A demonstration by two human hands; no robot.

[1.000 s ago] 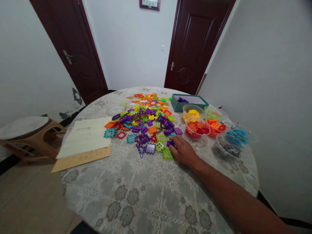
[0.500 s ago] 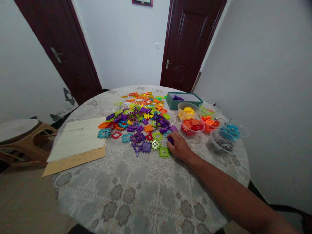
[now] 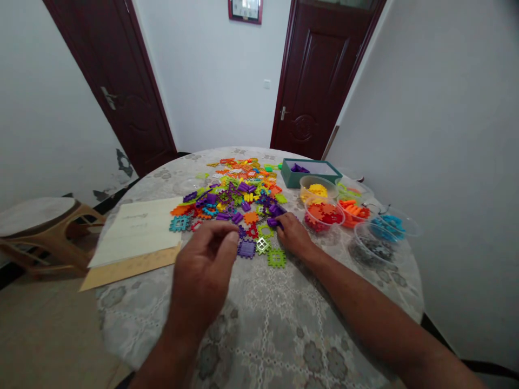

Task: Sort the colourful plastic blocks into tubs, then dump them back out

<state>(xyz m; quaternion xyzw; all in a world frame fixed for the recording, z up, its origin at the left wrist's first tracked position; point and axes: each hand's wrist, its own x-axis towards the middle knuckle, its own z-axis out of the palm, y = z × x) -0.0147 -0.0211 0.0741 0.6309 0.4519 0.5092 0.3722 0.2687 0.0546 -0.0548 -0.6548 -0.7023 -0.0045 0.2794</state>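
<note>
My right hand (image 3: 292,233) pinches a purple plastic building piece (image 3: 273,222) at the near right side of a heap of toy pieces. My left hand (image 3: 205,262) hovers over the near side of the table, fingers loosely bent and thumb apart; its fingertips are partly hidden and nothing shows in it. Between the hands lie a flat purple square piece (image 3: 246,248), a pale lattice piece (image 3: 261,244) and a green square frame piece (image 3: 277,257). Behind them spreads the mixed heap, with an orange square piece (image 3: 251,217) and several purple connectors.
On the right stand clear tubs of red pieces (image 3: 323,212), orange pieces (image 3: 354,210), blue pieces (image 3: 388,227) and grey pieces (image 3: 375,248). A green box (image 3: 290,178) stands behind. Paper sheets (image 3: 130,229) lie left on the cloth-covered table (image 3: 263,313); a stool (image 3: 36,216) stands beyond.
My left hand has come into view from below, near the heap. My right hand has shifted slightly, and the purple piece shows more clearly. The view has tilted up a little.
</note>
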